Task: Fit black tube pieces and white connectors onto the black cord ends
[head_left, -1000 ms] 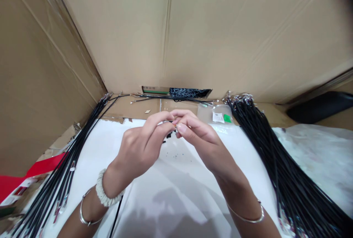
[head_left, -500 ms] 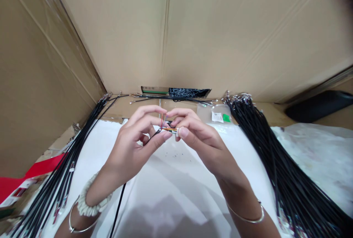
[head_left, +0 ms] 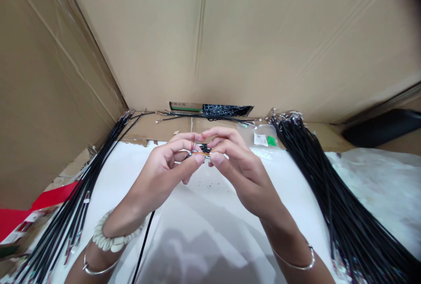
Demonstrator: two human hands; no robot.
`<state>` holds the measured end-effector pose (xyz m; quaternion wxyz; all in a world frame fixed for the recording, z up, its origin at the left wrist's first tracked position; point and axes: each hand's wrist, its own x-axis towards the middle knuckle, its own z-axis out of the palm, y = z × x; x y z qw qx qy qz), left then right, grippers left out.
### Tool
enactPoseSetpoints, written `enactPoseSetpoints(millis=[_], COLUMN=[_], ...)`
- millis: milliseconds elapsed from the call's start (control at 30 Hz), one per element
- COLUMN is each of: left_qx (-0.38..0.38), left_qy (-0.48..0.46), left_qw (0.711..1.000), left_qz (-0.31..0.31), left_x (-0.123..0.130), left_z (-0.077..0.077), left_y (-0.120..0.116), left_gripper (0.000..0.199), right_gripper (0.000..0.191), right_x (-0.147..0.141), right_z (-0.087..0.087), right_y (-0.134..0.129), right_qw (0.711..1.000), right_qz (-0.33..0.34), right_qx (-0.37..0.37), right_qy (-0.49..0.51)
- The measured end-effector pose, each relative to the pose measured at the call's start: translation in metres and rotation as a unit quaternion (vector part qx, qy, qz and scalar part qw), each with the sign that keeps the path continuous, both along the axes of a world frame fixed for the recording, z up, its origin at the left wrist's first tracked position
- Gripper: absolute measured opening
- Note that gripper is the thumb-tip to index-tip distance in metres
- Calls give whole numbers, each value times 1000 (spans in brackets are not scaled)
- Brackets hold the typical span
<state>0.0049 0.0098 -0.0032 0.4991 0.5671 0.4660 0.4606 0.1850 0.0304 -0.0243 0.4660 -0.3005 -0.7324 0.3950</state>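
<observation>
My left hand (head_left: 176, 161) pinches the end of a black cable (head_left: 144, 244), where thin coloured wires (head_left: 193, 143) fan out. The cable hangs down below my left wrist toward the near edge. My right hand (head_left: 235, 161) is closed on a small pale connector (head_left: 211, 156), mostly hidden behind thumb and fingers. Orange and other wires run between the two thumbs into it, while red and purplish strands stand upright near the index fingertips. Both hands are close together above the white work surface (head_left: 210, 218).
Bundles of black cables lie at left (head_left: 88, 174) and right (head_left: 315, 178). A clear bag (head_left: 248, 134) with white and green labels and a slot of black parts (head_left: 226, 109) are behind. Cardboard walls (head_left: 263, 34) enclose the back. Plastic sheeting (head_left: 378, 178) is at right.
My left hand has turned slightly and its thumb has slid right, closer to the connector, so less of the cable end shows. My right hand keeps its pinch almost in place.
</observation>
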Motion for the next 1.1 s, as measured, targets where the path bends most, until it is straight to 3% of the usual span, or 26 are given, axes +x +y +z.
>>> enactPoseSetpoints(millis=[333, 633, 867, 1100], left_qx=[-54, -106, -98, 62], left_qy=[-53, -80, -83, -6], left_qw=[997, 991, 990, 998], left_qz=[-15, -30, -51, 29], left_x=[1, -2, 1, 3], left_z=[-10, -15, -7, -10], left_y=[1, 1, -2, 0], left_gripper=[16, 34, 28, 14], right_gripper=[18, 17, 21, 25], right_x=[-9, -12, -3, 1], right_z=[-3, -8, -1, -4], right_y=[-3, -6, 2, 11], right_qw=[990, 968, 999, 999], right_qz=[-91, -138, -22, 29], right_qx=[94, 192, 34, -17], right_qy=[-44, -84, -15, 31])
